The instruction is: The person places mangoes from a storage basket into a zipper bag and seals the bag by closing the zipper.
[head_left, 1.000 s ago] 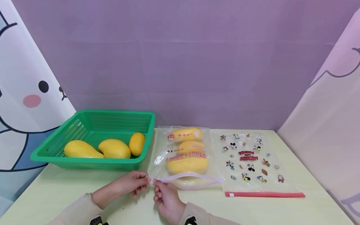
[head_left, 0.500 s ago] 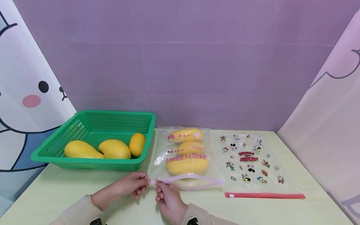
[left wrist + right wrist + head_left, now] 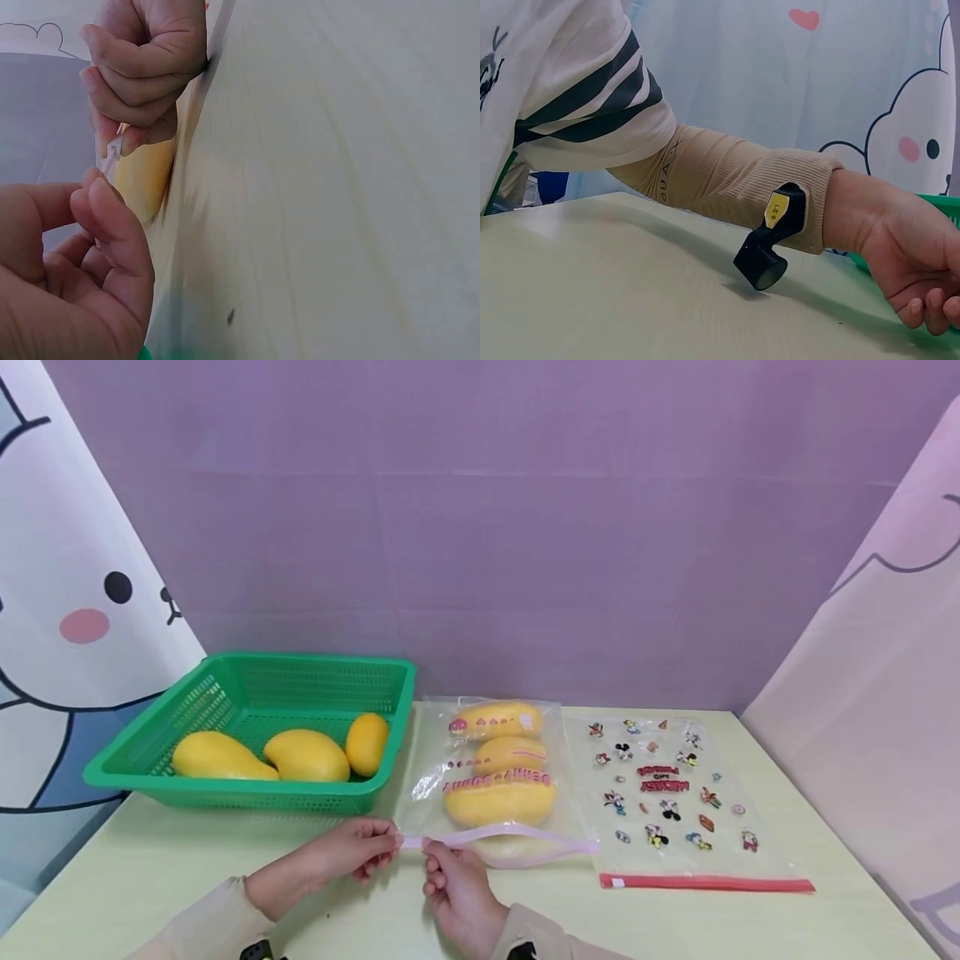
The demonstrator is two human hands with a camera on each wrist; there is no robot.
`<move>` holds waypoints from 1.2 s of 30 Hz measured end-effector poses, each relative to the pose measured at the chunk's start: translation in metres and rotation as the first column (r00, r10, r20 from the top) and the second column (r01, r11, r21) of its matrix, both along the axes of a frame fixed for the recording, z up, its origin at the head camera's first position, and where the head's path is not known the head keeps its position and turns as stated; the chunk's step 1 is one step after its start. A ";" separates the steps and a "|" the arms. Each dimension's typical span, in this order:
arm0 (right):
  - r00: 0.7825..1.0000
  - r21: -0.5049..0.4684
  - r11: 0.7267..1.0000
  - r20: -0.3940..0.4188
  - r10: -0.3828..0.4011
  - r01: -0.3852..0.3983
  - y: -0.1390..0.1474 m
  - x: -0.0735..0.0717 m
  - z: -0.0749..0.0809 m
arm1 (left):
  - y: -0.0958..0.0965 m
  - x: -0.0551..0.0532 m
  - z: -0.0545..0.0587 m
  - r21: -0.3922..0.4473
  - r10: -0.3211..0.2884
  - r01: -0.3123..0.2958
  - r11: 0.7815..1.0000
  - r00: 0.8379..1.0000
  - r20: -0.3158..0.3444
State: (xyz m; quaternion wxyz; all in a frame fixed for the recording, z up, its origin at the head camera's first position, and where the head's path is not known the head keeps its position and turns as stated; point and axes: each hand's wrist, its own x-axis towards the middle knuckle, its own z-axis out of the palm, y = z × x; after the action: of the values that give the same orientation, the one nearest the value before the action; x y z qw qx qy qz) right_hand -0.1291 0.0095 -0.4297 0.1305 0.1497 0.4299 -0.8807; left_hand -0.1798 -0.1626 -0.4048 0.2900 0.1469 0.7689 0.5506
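A clear zip bag (image 3: pixel 431 777) with pink print lies flat in the head view, several yellow mangoes (image 3: pixel 501 802) inside. Its pale pink zip strip (image 3: pixel 517 831) faces the person, and the mouth gapes towards the right. My left hand (image 3: pixel 360 850) pinches the left end of that strip between thumb and forefinger. Just right of it, my right hand (image 3: pixel 461 893) pinches the small white slider (image 3: pixel 114 148), which shows between thumb and finger in the left wrist view. The right wrist view shows the left forearm and left hand (image 3: pixel 922 255); the right hand is outside it.
A green basket (image 3: pixel 247 789) holding yellow mangoes (image 3: pixel 307 756) stands at the left. On the right lies a flat clear bag (image 3: pixel 637 852) with cartoon prints and a red zip (image 3: pixel 705 881). A purple backdrop (image 3: pixel 480 543) rises behind the table (image 3: pixel 840 860).
My right hand has slid a short way right along the zip strip, widening the gap between the hands. The left hand has stayed at the bag's left corner.
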 end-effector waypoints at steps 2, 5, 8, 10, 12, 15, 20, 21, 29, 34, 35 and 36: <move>1.000 0.000 1.000 0.000 0.000 0.000 0.002 -0.001 0.001 | 0.001 -0.001 0.000 0.005 -0.006 0.006 1.000 1.000 -0.002; 1.000 -0.005 1.000 0.001 -0.006 0.006 0.005 -0.003 0.002 | 0.003 -0.003 0.002 0.010 -0.015 0.015 1.000 1.000 -0.007; 1.000 -0.002 1.000 0.000 -0.009 0.009 0.005 -0.003 0.003 | 0.003 -0.004 0.004 0.012 -0.015 0.015 1.000 1.000 0.003; 1.000 0.006 1.000 0.000 -0.009 0.009 0.004 -0.003 0.003 | 0.003 -0.004 0.004 0.013 -0.011 0.011 1.000 1.000 0.014; 1.000 0.010 1.000 -0.004 -0.008 0.008 0.004 -0.003 0.004 | 0.002 -0.004 0.003 0.014 -0.004 0.003 1.000 1.000 0.025; 1.000 0.013 1.000 -0.008 -0.011 0.011 0.003 -0.003 0.004 | 0.001 -0.004 0.002 0.007 0.005 -0.005 1.000 1.000 0.026; 1.000 0.026 0.999 0.008 -0.019 0.018 0.004 0.000 0.000 | 0.000 -0.002 -0.003 -0.024 0.000 0.001 1.000 1.000 0.007; 1.000 0.025 0.999 0.013 -0.020 0.020 0.004 0.000 0.000 | 0.000 -0.001 -0.003 -0.026 0.000 0.000 1.000 1.000 0.009; 1.000 0.015 0.999 0.001 -0.030 0.030 0.008 0.001 0.000 | -0.001 -0.001 -0.005 -0.021 0.018 -0.017 1.000 0.999 0.026; 0.999 0.000 1.000 -0.050 -0.012 0.012 0.012 0.000 -0.002 | -0.002 -0.001 -0.003 -0.017 0.031 -0.030 0.999 0.999 0.029; 0.998 -0.004 1.000 -0.059 -0.012 0.012 0.013 0.000 -0.003 | -0.003 -0.001 -0.002 -0.015 0.033 -0.033 0.999 0.999 0.027; 0.998 -0.005 1.000 -0.066 -0.013 0.012 0.013 -0.001 -0.003 | -0.003 -0.002 -0.002 -0.012 0.035 -0.035 0.999 0.999 0.024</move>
State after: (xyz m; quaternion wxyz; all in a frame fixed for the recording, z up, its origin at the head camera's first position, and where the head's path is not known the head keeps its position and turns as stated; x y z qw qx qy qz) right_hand -0.1301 0.0226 -0.4325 0.1111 0.1228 0.4313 -0.8869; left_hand -0.1814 -0.1655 -0.4068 0.2906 0.1248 0.7709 0.5529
